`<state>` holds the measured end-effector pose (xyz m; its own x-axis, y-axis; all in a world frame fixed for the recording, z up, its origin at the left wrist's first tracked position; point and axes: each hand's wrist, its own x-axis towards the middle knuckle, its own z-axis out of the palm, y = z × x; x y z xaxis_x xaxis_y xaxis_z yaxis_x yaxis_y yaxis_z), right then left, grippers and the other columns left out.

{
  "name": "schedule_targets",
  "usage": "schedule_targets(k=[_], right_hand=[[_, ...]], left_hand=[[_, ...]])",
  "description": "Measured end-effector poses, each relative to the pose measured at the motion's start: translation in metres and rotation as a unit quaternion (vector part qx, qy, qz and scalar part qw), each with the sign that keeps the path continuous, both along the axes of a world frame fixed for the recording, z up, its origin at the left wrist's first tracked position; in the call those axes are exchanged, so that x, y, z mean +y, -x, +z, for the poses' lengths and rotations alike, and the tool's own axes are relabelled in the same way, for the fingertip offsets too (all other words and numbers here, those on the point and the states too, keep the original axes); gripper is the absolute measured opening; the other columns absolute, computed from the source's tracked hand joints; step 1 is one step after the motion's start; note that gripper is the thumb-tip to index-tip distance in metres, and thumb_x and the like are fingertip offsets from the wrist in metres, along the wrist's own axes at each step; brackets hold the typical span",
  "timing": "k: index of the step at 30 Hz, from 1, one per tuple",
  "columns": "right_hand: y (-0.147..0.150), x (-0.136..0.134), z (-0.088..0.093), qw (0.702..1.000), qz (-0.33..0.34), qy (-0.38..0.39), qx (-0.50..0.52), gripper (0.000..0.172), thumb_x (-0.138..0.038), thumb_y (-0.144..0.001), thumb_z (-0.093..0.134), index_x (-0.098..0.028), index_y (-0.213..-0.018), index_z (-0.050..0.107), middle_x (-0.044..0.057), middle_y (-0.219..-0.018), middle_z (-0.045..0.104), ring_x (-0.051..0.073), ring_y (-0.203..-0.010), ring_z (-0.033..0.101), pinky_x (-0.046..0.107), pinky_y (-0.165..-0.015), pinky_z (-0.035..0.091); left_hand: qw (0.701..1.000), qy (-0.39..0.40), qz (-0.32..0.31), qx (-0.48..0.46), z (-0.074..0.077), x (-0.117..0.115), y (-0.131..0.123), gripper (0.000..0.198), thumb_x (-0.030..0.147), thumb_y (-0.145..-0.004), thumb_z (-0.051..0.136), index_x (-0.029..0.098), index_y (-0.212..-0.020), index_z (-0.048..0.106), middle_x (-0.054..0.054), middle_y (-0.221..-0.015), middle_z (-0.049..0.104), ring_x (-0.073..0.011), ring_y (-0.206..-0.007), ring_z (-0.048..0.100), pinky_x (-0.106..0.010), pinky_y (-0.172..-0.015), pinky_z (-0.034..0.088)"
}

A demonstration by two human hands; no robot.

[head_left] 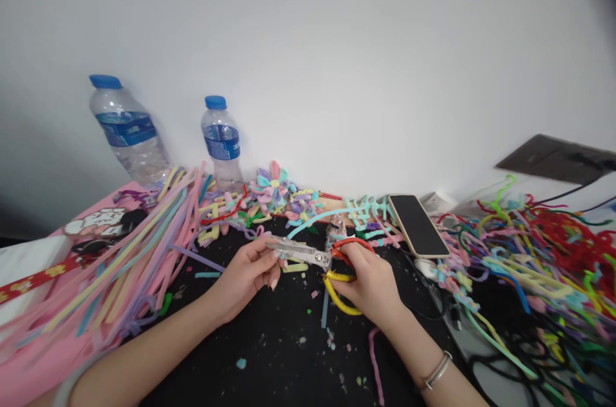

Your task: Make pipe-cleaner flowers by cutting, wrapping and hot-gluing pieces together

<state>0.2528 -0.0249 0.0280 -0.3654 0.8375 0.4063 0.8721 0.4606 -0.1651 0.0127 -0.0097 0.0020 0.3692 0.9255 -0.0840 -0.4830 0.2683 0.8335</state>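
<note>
My right hand [378,282] is closed around the scissors [318,257], which have one red and one yellow handle loop. Their blades point left over the black work surface [269,343]. At the blade tips, my left hand [248,273] is pinched closed; what lies between its fingertips is too small and hidden to make out. Just below the blades lies a short pale yellow fuzzy piece [295,268]. A light blue pipe cleaner [312,219] curves behind the scissors, and a grey-blue strip [325,309] lies under them.
Long pastel pipe cleaners [139,253] are heaped at left. Two water bottles [128,131] stand by the wall, near a fuzzy flower [274,183]. A phone [418,225] lies right of centre, beside a tangle of colourful pipe cleaners [539,272] and black cables [500,362].
</note>
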Motion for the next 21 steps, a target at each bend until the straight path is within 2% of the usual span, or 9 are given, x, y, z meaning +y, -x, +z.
schedule_targets(k=[10, 21], right_hand=[[-0.0050, 0.0029, -0.0013, 0.998, 0.016, -0.061, 0.000, 0.023, -0.030, -0.074, 0.067, -0.019, -0.091, 0.056, 0.004, -0.081, 0.068, 0.021, -0.073, 0.066, 0.026, -0.062, 0.045], [-0.0048, 0.0040, -0.0017, 0.997, 0.013, -0.072, -0.006, 0.021, -0.032, -0.077, 0.067, -0.019, -0.090, 0.058, 0.003, -0.079, 0.068, 0.020, -0.071, 0.066, 0.025, -0.061, 0.044]], left_hand=[[1.000, -0.005, -0.003, -0.004, 0.0018, -0.0010, 0.0008, 0.016, 0.031, -0.082, 0.071, 0.016, -0.083, 0.065, 0.001, -0.070, 0.062, -0.0043, -0.045, 0.051, -0.017, -0.047, 0.037], [1.000, -0.010, -0.016, -0.009, 0.0030, -0.0010, 0.0011, 0.015, 0.030, -0.084, 0.069, 0.016, -0.082, 0.062, 0.003, -0.067, 0.058, -0.0039, -0.044, 0.046, -0.017, -0.046, 0.034]])
